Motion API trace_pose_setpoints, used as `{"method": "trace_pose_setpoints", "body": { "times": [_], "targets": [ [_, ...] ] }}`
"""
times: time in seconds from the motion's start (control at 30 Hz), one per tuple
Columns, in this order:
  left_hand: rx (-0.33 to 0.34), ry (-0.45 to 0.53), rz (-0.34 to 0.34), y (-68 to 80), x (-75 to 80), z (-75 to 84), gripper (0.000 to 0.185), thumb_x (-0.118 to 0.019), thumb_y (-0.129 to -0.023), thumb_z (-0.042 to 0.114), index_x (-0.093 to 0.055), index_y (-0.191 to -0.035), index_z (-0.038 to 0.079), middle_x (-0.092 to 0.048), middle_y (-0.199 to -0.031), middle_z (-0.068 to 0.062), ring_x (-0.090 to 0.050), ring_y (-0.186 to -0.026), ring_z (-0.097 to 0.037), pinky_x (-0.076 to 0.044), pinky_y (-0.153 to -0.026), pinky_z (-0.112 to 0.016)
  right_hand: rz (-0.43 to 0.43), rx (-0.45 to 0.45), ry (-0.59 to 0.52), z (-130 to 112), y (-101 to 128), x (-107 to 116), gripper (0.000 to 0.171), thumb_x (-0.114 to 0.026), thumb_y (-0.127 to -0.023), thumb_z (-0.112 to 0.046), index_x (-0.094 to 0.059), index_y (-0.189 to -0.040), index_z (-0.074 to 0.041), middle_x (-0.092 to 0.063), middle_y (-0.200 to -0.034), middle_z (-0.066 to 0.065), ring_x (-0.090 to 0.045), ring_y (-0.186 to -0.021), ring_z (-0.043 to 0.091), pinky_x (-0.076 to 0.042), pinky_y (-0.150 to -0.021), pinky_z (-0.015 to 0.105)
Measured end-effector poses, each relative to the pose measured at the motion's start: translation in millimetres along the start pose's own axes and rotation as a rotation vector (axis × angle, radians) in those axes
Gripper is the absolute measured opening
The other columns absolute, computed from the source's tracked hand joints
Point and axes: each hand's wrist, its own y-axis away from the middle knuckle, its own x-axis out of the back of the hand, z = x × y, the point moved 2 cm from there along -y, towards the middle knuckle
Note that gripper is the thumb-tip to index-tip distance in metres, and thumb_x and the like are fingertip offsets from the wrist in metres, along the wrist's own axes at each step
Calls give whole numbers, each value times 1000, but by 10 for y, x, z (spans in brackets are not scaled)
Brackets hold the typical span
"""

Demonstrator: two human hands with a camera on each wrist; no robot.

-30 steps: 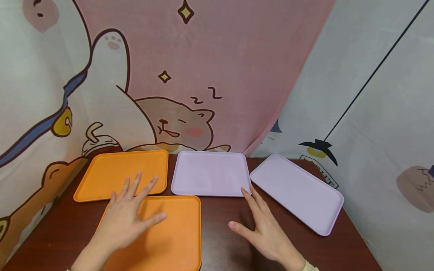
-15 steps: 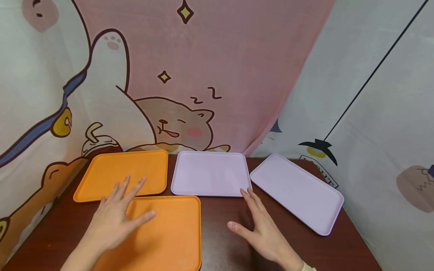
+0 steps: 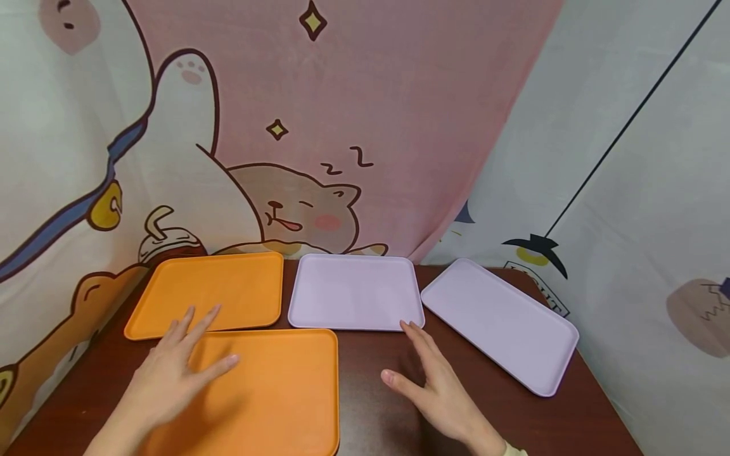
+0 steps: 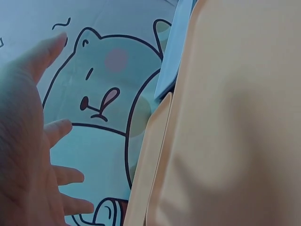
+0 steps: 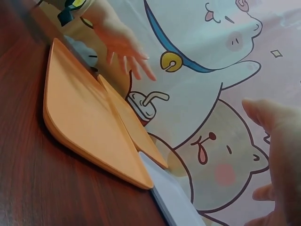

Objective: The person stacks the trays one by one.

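My left hand point(image 3: 165, 377), fingers spread and holding nothing, is over the left side of the front orange tray point(image 3: 285, 392). Its fingertips overlap the near edge of the rear orange tray point(image 3: 222, 285) in the head view. In the right wrist view the left hand point(image 5: 120, 40) hovers above both orange trays, and its shadow falls on the front one. My right hand point(image 3: 441, 389) also holds nothing, its fingers extended and thumb apart. Its fingertips overlap the near right corner of the middle lavender tray point(image 3: 353, 291) in the head view.
A second lavender tray point(image 3: 502, 326) lies angled at the right, its corner close to the middle one. All the trays rest on a dark brown table point(image 3: 371, 405). Behind the table hangs a cartoon-printed cloth point(image 3: 399, 126).
My left hand has moved left and slightly toward me, across the orange trays. The right hand has drifted back very slightly. The trays stay where they were.
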Motion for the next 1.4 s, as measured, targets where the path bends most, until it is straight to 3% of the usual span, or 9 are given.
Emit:
{"method": "trace_pose_setpoints", "body": {
  "times": [0.13, 0.27, 0.6, 0.8, 0.93, 1.07, 1.23, 1.4],
  "targets": [
    [30, 30, -32, 14, 6, -74, 98, -61, -95, 73, -9, -171, 38, -9, -171, -31, -25, -139, -72, -28, -86, -94, -9, 1, -74, -7, -8, -38, 79, -76, -98, -42, -39, -164, -20, -36, -166, 7, -42, -147, 36, -51, -100, 64],
    [46, 71, -52, 38, 19, -136, 97, -60, -97, 72, -7, -171, 38, -10, -169, -35, -29, -136, -73, -31, -85, -92, -16, -10, -114, -16, -16, -74, 76, -76, -98, -38, -39, -163, -22, -40, -164, 4, -47, -142, 36, -54, -96, 61],
    [114, 132, -94, 54, 55, -284, 97, -57, -99, 71, -4, -171, 33, -12, -166, -41, -27, -136, -74, -30, -89, -90, -37, -109, -252, -62, -19, -149, 71, -78, -97, -36, -46, -160, -25, -45, -160, 6, -49, -140, 44, -54, -100, 57],
    [129, 191, -110, 63, 60, -364, 96, -56, -101, 68, -2, -171, 30, -16, -168, -36, -24, -141, -70, -28, -95, -88, -101, -193, -397, -101, -44, -200, 71, -77, -98, -32, -46, -160, -19, -40, -165, 11, -47, -141, 45, -59, -92, 45],
    [161, 221, -133, 72, 60, -411, 96, -53, -102, 69, 1, -171, 28, -17, -166, -38, -23, -141, -69, -29, -98, -86, -158, -231, -516, -115, -80, -256, 74, -76, -100, -29, -41, -162, -10, -33, -168, 16, -45, -142, 47, -60, -89, 49],
    [202, 219, -167, 63, 74, -440, 96, -49, -103, 70, 4, -170, 28, -16, -164, -41, -26, -141, -68, -31, -98, -85, -184, -258, -580, -104, -79, -314, 76, -74, -101, -28, -37, -162, -3, -36, -165, 24, -53, -137, 43, -60, -89, 53],
    [256, 248, -200, 52, 96, -475, 94, -45, -104, 71, 5, -170, 26, -15, -164, -41, -33, -141, -64, -38, -99, -80, -199, -273, -633, -78, -66, -389, 74, -72, -103, -27, -36, -162, 0, -39, -159, 32, -63, -126, 34, -61, -86, 54],
    [313, 311, -234, 45, 91, -517, 94, -41, -104, 73, 6, -169, 24, -20, -162, -42, -32, -143, -62, -41, -102, -76, -206, -289, -684, -60, -88, -479, 72, -71, -103, -27, -38, -161, 1, -41, -156, 32, -63, -125, 33, -62, -84, 55]
  ]
}}
